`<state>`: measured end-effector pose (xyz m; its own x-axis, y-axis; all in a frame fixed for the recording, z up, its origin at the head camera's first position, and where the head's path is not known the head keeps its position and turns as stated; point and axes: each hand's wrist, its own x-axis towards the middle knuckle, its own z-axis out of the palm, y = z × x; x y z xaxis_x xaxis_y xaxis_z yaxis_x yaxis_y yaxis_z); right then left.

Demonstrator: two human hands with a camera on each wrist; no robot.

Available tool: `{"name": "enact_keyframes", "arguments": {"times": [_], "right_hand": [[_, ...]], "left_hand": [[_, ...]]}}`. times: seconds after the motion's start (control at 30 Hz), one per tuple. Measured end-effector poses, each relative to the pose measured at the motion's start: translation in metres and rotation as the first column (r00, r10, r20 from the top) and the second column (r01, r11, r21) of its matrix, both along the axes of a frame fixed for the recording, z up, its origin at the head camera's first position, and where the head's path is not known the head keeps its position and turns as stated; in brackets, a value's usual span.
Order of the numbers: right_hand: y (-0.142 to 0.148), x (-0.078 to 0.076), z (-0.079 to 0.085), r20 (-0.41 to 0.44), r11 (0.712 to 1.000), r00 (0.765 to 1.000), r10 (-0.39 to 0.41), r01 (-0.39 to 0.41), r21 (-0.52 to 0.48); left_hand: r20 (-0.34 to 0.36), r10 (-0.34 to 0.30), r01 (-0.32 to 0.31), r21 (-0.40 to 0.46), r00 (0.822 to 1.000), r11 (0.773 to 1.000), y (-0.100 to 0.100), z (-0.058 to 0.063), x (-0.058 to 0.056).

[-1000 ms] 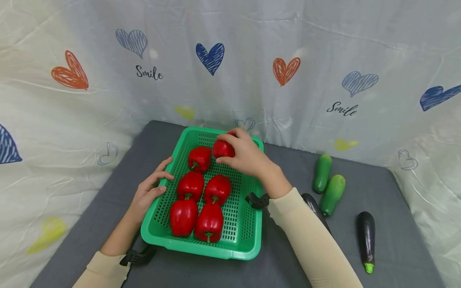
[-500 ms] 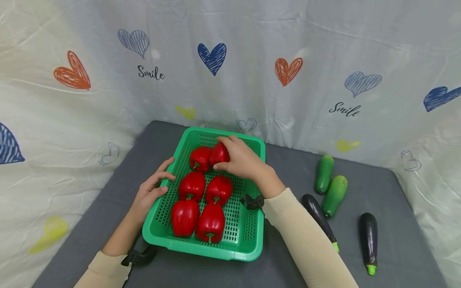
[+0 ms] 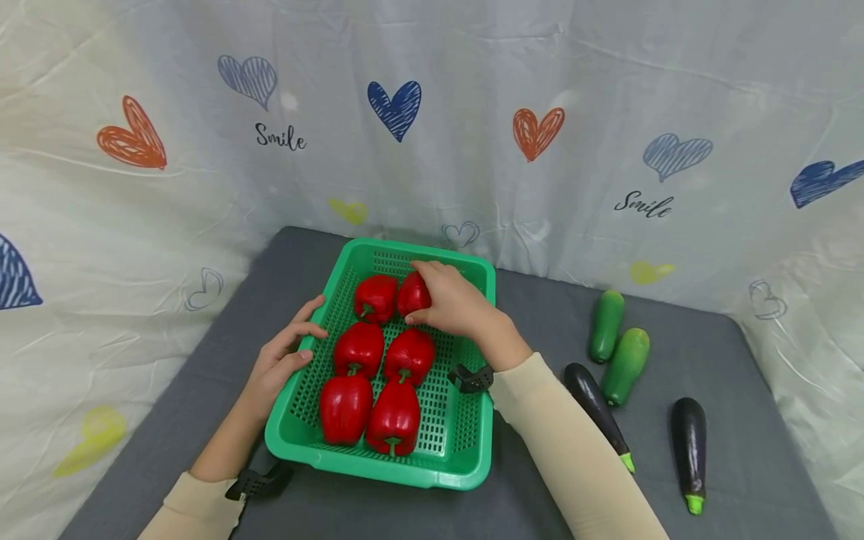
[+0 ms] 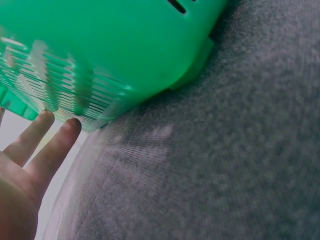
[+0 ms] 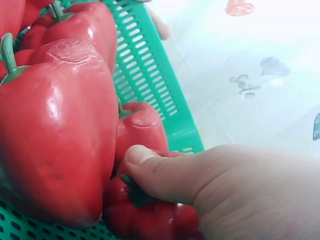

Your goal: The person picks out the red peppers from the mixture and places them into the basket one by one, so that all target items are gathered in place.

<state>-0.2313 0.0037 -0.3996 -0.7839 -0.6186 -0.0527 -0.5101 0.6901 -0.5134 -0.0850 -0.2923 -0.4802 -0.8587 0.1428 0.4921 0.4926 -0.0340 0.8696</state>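
Note:
A red bell pepper [image 3: 414, 294] lies in my right hand's [image 3: 459, 304] grip at the far end of a green slotted basket [image 3: 466, 480]. In the right wrist view my thumb [image 5: 150, 170] presses on this pepper beside its green stem [image 5: 136, 192]; the other fingers are hidden. Just left of it sits another pepper [image 3: 375, 298], and several more [image 3: 409, 355] fill the left and middle of the basket. My left hand [image 3: 277, 367] rests its loosely spread fingertips at the basket's left rim. The left wrist view shows two straight fingers [image 4: 55, 150] against the slotted outer wall.
Right of the basket, two green cucumber-like vegetables [image 3: 626, 367] lie on the grey cloth [image 3: 540, 465]. Two eggplants lie there too: one [image 3: 597, 409] beside my right sleeve, the other [image 3: 688, 450] farther right. A white curtain with printed hearts [image 3: 459, 150] hangs behind the table.
My right hand has brought the pepper down and toward me into the basket's far end, next to the back left pepper. The eggplant by my sleeve is more exposed. My left hand stays put.

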Motion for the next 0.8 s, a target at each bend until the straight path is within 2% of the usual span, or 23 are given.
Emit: {"name": "enact_keyframes", "arguments": {"times": [0.47,0.8], "right_hand": [[0.0043,-0.0026,-0.0052,0.039,1.0,0.999,0.028,-0.028,-0.004],[0.002,-0.0032,-0.0085,0.016,0.999,0.999,0.043,-0.044,0.018]], "left_hand": [[0.008,-0.009,0.009,0.007,1.0,1.0,0.0024,0.0007,0.0002],[0.023,-0.001,0.002,-0.022,1.0,1.0,-0.0003,-0.0006,0.0009]]}}
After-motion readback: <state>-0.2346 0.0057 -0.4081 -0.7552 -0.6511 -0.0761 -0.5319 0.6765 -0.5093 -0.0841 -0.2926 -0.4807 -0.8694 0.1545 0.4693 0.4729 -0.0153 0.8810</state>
